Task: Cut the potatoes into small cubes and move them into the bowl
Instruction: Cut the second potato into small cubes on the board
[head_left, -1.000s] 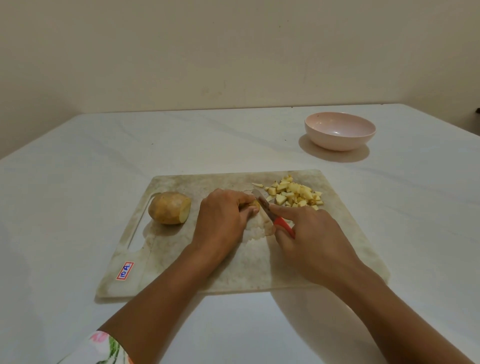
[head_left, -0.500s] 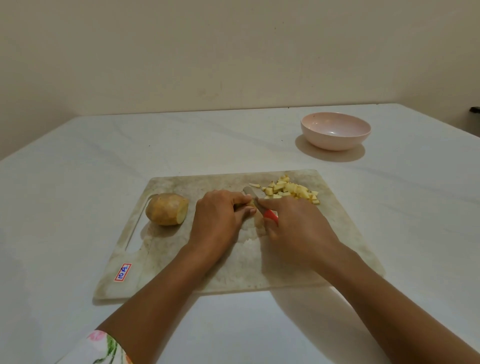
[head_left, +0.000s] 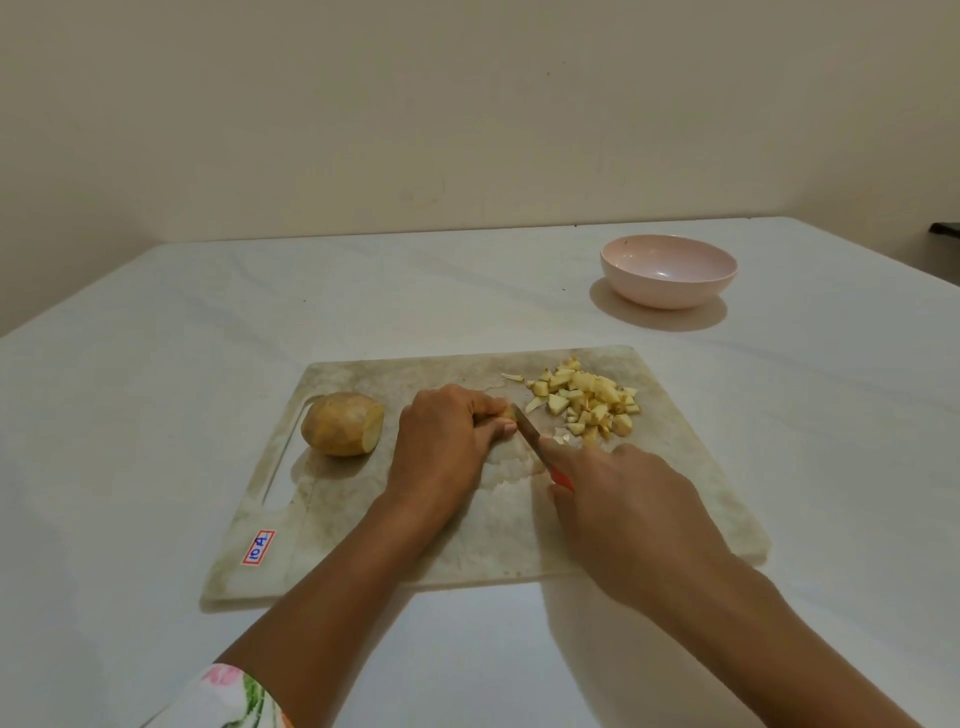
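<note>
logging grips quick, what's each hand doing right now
Left hand: holds a potato piece on the cutting board.
Right hand: holds the red-handled knife.

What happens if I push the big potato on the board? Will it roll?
The potato is rounded and lies on its side, so it would probably rock or roll a bit. Its flat cut end could stop it. It looks solid, likely firm and fairly heavy.

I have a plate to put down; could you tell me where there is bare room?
Bare table lies left of the bowl, beyond the board. The board is crowded: potato, left hand gripping a potato piece, knife in the right hand, cubes.
</note>
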